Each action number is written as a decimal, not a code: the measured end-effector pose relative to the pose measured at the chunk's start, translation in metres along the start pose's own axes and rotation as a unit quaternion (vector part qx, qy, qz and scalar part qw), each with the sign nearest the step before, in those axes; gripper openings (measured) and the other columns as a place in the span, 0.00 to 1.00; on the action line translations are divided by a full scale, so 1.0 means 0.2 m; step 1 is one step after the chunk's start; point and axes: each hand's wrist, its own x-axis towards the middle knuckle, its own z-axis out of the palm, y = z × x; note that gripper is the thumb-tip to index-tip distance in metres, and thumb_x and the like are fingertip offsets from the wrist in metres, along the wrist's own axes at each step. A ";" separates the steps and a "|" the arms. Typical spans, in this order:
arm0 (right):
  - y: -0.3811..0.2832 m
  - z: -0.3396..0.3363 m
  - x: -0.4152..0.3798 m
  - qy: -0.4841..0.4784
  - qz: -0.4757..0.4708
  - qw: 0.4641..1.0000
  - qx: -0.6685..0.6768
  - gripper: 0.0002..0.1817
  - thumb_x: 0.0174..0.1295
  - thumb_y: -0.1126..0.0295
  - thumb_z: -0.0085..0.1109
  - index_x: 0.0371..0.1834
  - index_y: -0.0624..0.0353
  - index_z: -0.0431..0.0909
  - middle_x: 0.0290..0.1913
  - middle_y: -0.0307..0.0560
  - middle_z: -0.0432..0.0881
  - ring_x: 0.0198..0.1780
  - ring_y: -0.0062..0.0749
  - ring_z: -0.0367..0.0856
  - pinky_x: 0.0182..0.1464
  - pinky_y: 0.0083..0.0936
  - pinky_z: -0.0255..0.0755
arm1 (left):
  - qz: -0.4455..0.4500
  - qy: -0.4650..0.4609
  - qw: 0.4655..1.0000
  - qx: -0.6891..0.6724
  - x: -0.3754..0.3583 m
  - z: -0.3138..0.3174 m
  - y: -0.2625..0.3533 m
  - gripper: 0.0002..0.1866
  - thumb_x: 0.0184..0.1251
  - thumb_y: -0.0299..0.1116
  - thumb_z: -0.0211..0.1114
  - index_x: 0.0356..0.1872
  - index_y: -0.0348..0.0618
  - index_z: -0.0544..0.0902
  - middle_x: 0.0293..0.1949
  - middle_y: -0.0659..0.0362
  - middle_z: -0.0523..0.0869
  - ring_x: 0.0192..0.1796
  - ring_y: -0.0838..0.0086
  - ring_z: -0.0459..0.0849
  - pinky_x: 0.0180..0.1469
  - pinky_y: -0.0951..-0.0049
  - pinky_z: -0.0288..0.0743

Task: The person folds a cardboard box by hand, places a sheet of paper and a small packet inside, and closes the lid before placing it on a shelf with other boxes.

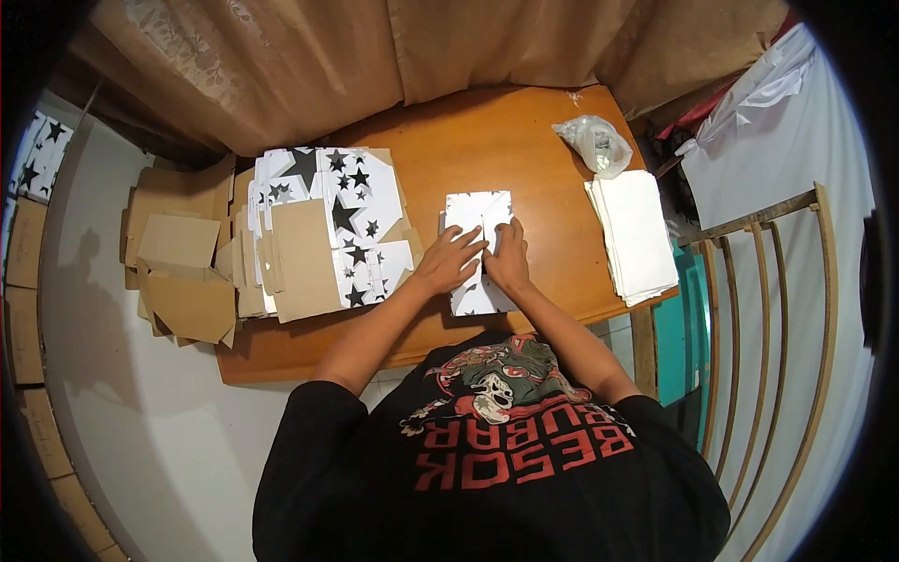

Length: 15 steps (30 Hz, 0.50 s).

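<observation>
A white box (479, 208) printed with black stars lies flat on the table in front of me, with a seam running down its middle. Spread fingers of my left hand (451, 262) rest on the box's left half. On the right half, my right hand (507, 258) has its fingers bent and close together, with the thumb by the middle seam. Those fingers appear to grip a flap of the box, though the hand covers the exact contact.
Left on the wooden table (468, 131) are stacked star-printed cardboard sheets (370, 192) and brown folded cardboard (183, 244). To the right lie a stack of white sheets (637, 234) and a clear plastic bag (596, 145). A wooden rack (824, 272) stands beyond the right edge.
</observation>
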 end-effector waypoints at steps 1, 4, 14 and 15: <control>0.01 0.00 0.00 -0.001 0.000 1.000 0.000 0.34 0.62 0.69 0.68 0.71 0.63 0.67 0.82 0.70 0.53 0.75 0.77 0.62 0.77 0.57 0.62 | -0.001 0.000 1.000 -0.001 0.00 0.00 0.00 0.25 0.76 0.41 0.61 0.71 0.50 0.80 0.79 0.53 0.73 0.72 0.44 0.69 0.74 0.49 0.70; 0.01 0.01 0.00 -0.001 -0.018 1.000 -0.005 0.32 0.62 0.72 0.66 0.70 0.64 0.67 0.83 0.70 0.50 0.74 0.79 0.62 0.72 0.61 0.68 | -0.031 -0.014 0.999 0.001 0.00 0.01 0.00 0.30 0.78 0.44 0.60 0.77 0.47 0.74 0.81 0.53 0.69 0.78 0.39 0.64 0.81 0.46 0.60; -0.05 -0.07 0.07 0.003 -0.038 0.999 -0.021 0.29 0.59 0.76 0.60 0.67 0.65 0.71 0.78 0.69 0.61 0.71 0.73 0.69 0.73 0.56 0.69 | -0.038 -0.035 0.997 -0.061 -0.09 0.01 -0.04 0.47 0.74 0.50 0.65 0.87 0.45 0.53 0.88 0.47 0.46 0.88 0.41 0.38 0.86 0.40 0.42; -0.02 -0.06 0.08 0.020 -0.042 0.999 -0.014 0.29 0.59 0.76 0.60 0.67 0.66 0.71 0.77 0.68 0.62 0.70 0.73 0.70 0.73 0.57 0.69 | -0.037 0.005 0.994 -0.100 -0.09 0.01 -0.03 0.50 0.73 0.49 0.66 0.88 0.46 0.49 0.88 0.44 0.41 0.88 0.40 0.37 0.86 0.39 0.42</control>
